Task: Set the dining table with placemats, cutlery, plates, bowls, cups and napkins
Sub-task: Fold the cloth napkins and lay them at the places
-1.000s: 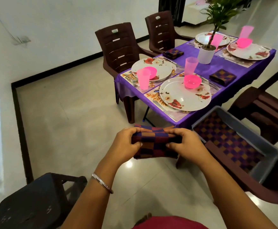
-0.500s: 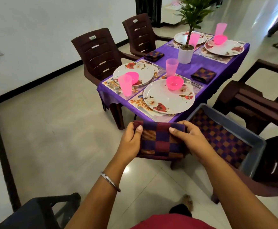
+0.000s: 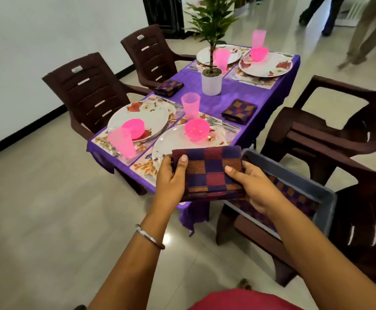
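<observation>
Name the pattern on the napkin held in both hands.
Purple, maroon and orange checks on the napkin, head view.

Bare purple tablecloth (image 3: 234, 99) between potted plant (image 3: 211, 81) and folded napkin (image 3: 239, 110)

A green leafy plant in a white cylindrical pot (image 3: 211, 82) is standing upright near the middle of the purple tablecloth (image 3: 231, 95). Two dark brown plastic armchairs (image 3: 88, 92) are sitting along the far-left side of it, and two more dark brown plastic armchairs (image 3: 339, 130) are standing on the right. A grey plastic bin (image 3: 305, 186) is resting on the nearer right-hand one. Someone's trousered legs (image 3: 361, 30) are showing at the top right, on the glossy pale tiled floor (image 3: 37, 209).
</observation>
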